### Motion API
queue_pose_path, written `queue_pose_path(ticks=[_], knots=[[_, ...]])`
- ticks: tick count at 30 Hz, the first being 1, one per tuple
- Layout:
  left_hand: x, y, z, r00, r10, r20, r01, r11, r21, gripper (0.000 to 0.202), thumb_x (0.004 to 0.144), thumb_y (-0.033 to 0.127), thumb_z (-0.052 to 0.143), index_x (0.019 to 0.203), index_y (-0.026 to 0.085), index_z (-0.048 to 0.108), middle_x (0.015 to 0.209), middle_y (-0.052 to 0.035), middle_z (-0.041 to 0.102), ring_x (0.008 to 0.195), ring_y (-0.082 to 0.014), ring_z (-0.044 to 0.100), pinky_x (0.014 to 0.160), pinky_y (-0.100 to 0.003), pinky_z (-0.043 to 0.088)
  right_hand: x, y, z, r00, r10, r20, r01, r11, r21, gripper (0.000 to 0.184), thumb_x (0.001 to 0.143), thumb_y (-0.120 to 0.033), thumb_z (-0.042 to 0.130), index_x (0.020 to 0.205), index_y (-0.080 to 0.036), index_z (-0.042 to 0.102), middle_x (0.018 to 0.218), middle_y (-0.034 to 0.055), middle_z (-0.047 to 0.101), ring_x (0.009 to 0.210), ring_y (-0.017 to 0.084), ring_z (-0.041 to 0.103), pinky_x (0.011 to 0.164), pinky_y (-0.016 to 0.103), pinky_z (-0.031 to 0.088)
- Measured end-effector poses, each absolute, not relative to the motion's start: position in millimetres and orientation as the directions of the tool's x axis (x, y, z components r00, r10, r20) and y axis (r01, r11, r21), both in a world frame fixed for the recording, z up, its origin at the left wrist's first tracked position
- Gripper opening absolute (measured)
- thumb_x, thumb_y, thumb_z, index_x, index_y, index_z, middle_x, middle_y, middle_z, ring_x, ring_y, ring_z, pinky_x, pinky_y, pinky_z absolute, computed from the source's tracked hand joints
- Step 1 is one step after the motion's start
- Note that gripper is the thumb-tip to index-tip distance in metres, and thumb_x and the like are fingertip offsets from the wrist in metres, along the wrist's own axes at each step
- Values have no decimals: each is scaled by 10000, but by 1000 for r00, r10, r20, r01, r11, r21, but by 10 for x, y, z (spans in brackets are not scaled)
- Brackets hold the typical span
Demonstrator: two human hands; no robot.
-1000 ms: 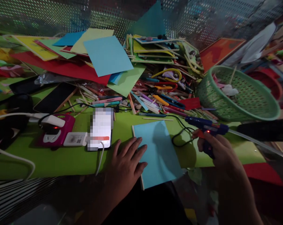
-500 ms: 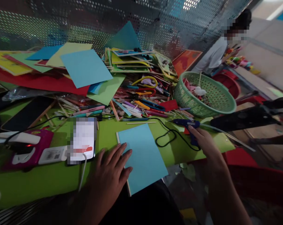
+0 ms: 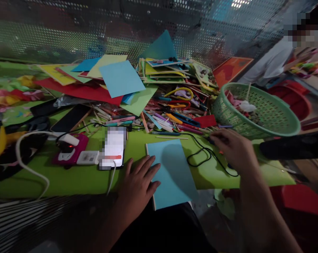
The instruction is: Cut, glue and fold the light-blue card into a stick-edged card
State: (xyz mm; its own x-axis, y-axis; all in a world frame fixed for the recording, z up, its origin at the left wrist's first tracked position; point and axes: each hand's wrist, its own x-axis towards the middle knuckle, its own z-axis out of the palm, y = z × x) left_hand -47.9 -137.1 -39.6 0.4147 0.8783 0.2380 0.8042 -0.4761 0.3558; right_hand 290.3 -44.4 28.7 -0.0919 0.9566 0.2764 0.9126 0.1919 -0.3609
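My left hand lies flat with fingers spread on the left edge of a light blue card, which rests on the green table and overhangs its front edge. My right hand is curled over a blue glue gun on the table right of the card. The hand hides most of the gun; only a bit of handle and an orange spot show. The gun's black cord loops between card and hand.
A phone on a cable and a magenta power strip lie left of the card. Coloured paper sheets, pens and sticks are piled behind. A green basket stands at the right; another person is beyond it.
My right hand lowered the glue gun from the air to the table and now lies over it. The view swung right, then back. My left hand stayed on the card.
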Motion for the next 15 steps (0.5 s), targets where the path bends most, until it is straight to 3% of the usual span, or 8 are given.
queue_pose_path(ticks=[5, 11, 15], knots=[[-494, -1348, -329, 438, 880, 185, 802, -475, 362, 342, 1065, 372, 554, 1387, 309, 649, 1536, -32, 613, 1442, -237, 535, 1286, -570, 241, 2400, -158, 86, -418, 890, 181, 852, 453, -262, 243, 998, -275, 523, 980, -216, 758, 1037, 105, 787, 957, 265, 722, 839, 369, 513], [-539, -1300, -283, 448, 874, 187, 783, -485, 390, 346, 1068, 383, 550, 1391, 311, 648, 1497, -22, 646, 1420, -231, 565, 1274, -570, 298, 2242, -17, -94, -478, 875, 85, 879, 477, 31, 249, 992, -207, 496, 949, -184, 741, 978, 123, 766, 898, 257, 705, 746, 340, 472], [-539, -1238, -252, 417, 887, 200, 791, -462, 401, 342, 1068, 379, 558, 1388, 296, 649, 1507, -28, 637, 1417, -237, 569, 1264, -576, 322, 2285, 27, -126, -501, 866, 7, 857, 495, 144, 284, 1020, -234, 457, 977, -151, 726, 957, 147, 738, 862, 258, 694, 698, 338, 438]])
